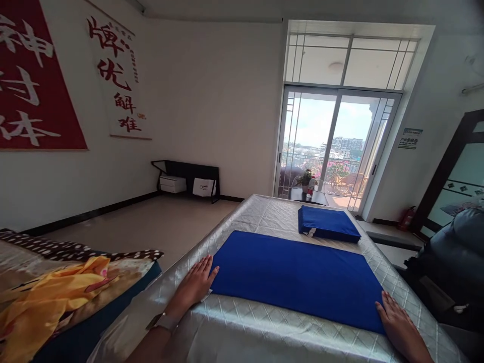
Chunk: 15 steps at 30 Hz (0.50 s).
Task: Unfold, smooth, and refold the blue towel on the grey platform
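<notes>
I have the left hand [197, 283] at the left end of a smooth, flat, deep blue cloth piece [298, 275], with its fingers stretched out, close together, and not curled into a grip. I have the right hand [400, 320] at the right end, fingers straight and thumb apart, also not gripping. A grey watch band [166, 322] sits on my left wrist.

The blue cloth piece lies on the near part of a table [264, 212] dressed in a shiny silver cover with a criss-cross pattern. Its long near side runs close to the table's near edge. A strip of silver shows between its right end and the table's right edge.

By the far right corner sits a thick, folded, blue cloth stack [328, 222] with a small white tag [311, 232]. A thin silver gap parts it from the flat piece. I see the most room toward the far left corner, where the silver cover shows wide.
</notes>
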Each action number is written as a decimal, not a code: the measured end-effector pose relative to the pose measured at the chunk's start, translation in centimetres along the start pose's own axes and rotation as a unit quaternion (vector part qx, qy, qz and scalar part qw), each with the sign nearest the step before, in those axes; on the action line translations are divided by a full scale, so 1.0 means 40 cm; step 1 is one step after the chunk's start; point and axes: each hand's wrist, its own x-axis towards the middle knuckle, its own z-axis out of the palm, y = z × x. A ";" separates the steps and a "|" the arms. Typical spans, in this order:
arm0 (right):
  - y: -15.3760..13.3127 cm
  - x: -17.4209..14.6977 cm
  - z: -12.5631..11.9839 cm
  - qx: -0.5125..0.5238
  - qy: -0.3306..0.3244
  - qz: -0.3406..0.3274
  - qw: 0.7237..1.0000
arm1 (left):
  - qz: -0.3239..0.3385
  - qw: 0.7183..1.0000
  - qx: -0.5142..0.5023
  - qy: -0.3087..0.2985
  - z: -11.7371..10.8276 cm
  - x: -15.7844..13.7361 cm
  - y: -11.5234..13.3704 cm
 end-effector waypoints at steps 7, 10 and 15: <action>-0.033 -0.012 -0.062 0.014 -0.006 0.008 1.000 | -0.003 1.000 -0.012 -0.004 0.012 0.006 -0.012; -0.049 -0.019 -0.092 0.022 -0.008 0.015 1.000 | 0.005 1.000 0.001 0.003 0.015 0.005 -0.012; -0.059 -0.019 -0.100 0.014 -0.025 0.020 0.999 | 0.027 0.999 0.027 0.008 0.015 0.002 -0.011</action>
